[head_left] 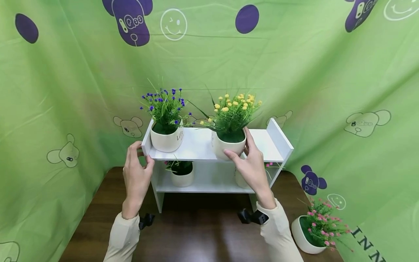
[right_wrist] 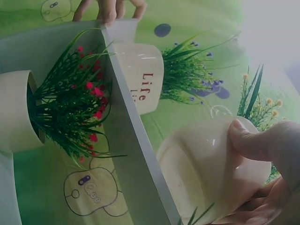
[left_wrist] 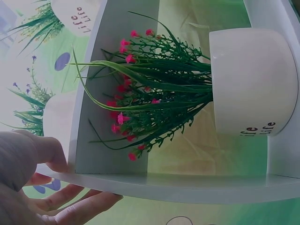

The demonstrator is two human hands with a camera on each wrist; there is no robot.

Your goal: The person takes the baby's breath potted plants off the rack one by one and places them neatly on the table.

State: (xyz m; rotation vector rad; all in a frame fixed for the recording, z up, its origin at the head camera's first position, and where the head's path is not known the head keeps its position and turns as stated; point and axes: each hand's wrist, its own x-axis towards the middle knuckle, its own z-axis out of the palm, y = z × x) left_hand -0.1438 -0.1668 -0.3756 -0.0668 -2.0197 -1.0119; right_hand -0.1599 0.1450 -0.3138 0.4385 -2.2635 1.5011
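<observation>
My right hand (head_left: 252,165) grips a white pot (head_left: 229,147) of yellow flowers (head_left: 234,103), thumb on its front and fingers round its right side. The pot is at the front edge of the upper board of a white two-tier shelf (head_left: 199,145). Its underside shows in the right wrist view, where the pot (right_wrist: 211,159) overlaps the board's edge. At the shelf's upper left corner, my left hand (head_left: 137,174) holds the side panel (left_wrist: 187,190) between thumb and fingers. Just right of that hand, a purple-flowered pot (head_left: 167,141) stands on the upper board.
Two pots with pink-red flowers stand on the lower board, one at left (head_left: 182,178) and one at right (head_left: 241,179), partly behind my right hand. Another pink-flowered pot (head_left: 306,236) sits at the right of the brown table (head_left: 196,233). A green printed cloth (head_left: 209,62) hangs around.
</observation>
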